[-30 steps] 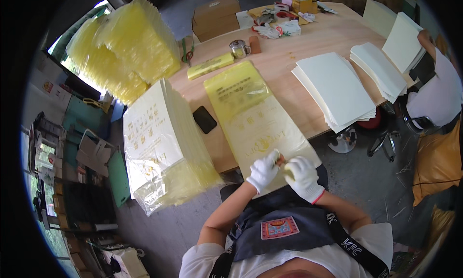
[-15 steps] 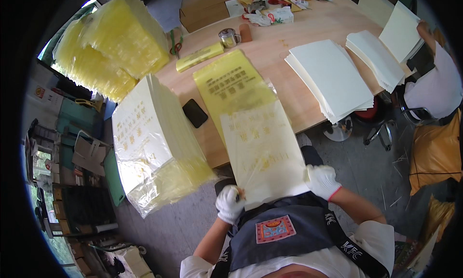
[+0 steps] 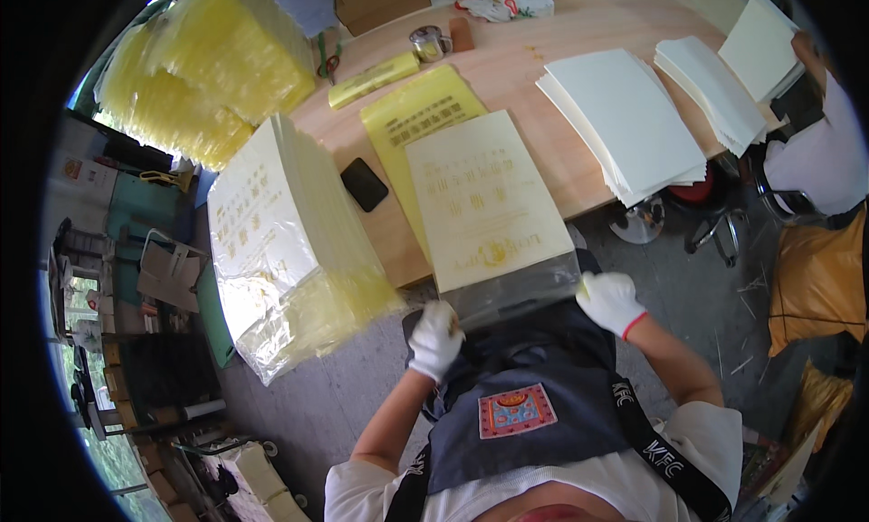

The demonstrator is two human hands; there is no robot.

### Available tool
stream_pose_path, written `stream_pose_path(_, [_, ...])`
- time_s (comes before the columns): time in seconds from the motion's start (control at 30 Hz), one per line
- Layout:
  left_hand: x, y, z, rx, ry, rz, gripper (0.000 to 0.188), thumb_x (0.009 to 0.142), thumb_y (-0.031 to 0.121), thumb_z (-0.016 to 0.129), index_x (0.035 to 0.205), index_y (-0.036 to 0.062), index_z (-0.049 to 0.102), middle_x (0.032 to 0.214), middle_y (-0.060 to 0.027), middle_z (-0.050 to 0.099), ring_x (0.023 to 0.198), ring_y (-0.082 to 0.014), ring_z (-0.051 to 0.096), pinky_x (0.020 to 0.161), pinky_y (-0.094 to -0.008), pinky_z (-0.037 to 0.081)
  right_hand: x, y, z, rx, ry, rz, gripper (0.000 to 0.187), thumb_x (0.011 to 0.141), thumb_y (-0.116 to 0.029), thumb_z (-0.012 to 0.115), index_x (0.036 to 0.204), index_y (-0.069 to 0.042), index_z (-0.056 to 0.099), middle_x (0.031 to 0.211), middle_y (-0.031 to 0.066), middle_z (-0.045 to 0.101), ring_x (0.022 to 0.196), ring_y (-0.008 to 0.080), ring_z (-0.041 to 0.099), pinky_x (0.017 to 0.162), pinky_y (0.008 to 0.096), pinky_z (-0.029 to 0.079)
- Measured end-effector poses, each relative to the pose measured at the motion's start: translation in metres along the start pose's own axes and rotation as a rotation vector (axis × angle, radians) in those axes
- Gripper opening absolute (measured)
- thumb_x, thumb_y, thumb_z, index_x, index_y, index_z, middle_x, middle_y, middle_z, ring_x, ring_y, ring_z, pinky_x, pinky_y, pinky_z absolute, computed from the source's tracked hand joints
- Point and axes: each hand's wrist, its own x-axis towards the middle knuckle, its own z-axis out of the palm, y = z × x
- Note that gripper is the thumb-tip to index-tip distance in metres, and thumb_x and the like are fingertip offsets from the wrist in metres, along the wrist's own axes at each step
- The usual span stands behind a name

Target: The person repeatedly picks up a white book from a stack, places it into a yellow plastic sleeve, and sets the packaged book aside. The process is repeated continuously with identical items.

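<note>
A pale cream sheet with yellow print [image 3: 489, 205] lies over the table's near edge in a clear plastic bag [image 3: 516, 294], whose bare end shows toward my lap. My left hand [image 3: 436, 341], in a white knit glove, is closed on the bag's near left corner. At the near right corner my right hand [image 3: 611, 305], gloved alike, pinches the bag's edge. Under the sheet's far end lies a flat yellow printed bag [image 3: 421, 114]. Left of it is a tall stack of bagged printed sheets [image 3: 262, 223], with loose plastic ends hanging toward me.
A black phone [image 3: 365, 184] lies between the stack and the bag. Farther back are a rolled yellow bag [image 3: 374, 79], a metal mug [image 3: 429, 44], scissors [image 3: 329, 65] and a yellow plastic pile [image 3: 217, 60]. White sheet stacks [image 3: 625, 114] lie right, near a seated person [image 3: 819, 151].
The printed sheet has shifted away from me, baring the bag's clear end between my hands. Both hands have moved slightly away from my body, still at the bag's corners.
</note>
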Motion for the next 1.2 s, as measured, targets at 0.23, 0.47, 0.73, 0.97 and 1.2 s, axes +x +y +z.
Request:
stream_pose_path(0.23, [-0.052,-0.067,0.046,-0.902,0.257,-0.726,0.037,0.091,0.016,0.060,0.123,0.0030,0.046,0.096,-0.0054,0.060,0.096,-0.0145,0.057,0.076,-0.0324,0.053,0.001,0.040,0.029,0.424,-0.069,0.293,0.024,0.090,-0.032,0.054,0.095,-0.010,0.064,0.074,0.0161,0.067,0.069,0.0354,0.065,0.064,0.0473,0.051])
stream_pose_path(0.47, [0.079,0.024,-0.044,-0.392,-0.050,-0.210,0.022,0.093,0.028,0.059,0.091,0.0060,0.063,0.072,-0.0147,0.062,0.066,-0.0281,0.062,0.059,-0.0381,0.046,0.075,-0.002,0.138,1.782,-0.259,0.552,0.030,0.098,-0.020,0.054,0.124,-0.007,0.055,0.089,0.0046,0.064,0.062,0.0139,0.059,0.053,0.0281,0.050])
stream_pose_path(0.73, [0.033,-0.007,-0.234,-0.513,1.023,-0.210,0.024,0.102,0.028,0.050,0.088,0.0089,0.056,0.077,0.0027,0.054,0.065,-0.0078,0.051,0.063,-0.0213,0.048,0.214,-0.206,0.004,1.730,-0.568,0.000,0.038,0.094,-0.035,0.061,0.115,-0.003,0.060,0.090,0.0019,0.065,0.074,0.0072,0.061,0.059,0.0255,0.048])
stream_pose_path(0.97, [-0.047,-0.190,-0.274,-0.193,0.913,-0.676,0.014,0.095,0.012,0.058,0.106,0.0032,0.055,0.084,0.0013,0.054,0.071,-0.0060,0.047,0.063,-0.0221,0.043,0.252,-0.298,-0.048,0.758,-0.432,-0.237,0.068,0.086,-0.070,0.048,0.096,-0.004,0.061,0.068,0.0129,0.065,0.068,0.0303,0.064,0.068,0.0419,0.049])
stream_pose_path(1.2, [-0.024,-0.186,-0.250,-0.726,0.983,-0.395,0.042,0.100,0.022,0.052,0.136,0.0001,0.050,0.107,-0.0076,0.060,0.091,-0.0118,0.055,0.084,-0.0227,0.043,0.254,-0.309,-0.029,0.922,-0.059,-0.455,0.077,0.094,-0.049,0.052,0.148,-0.004,0.021,0.138,0.0267,0.038,0.129,0.0356,0.039,0.105,0.0397,0.034])
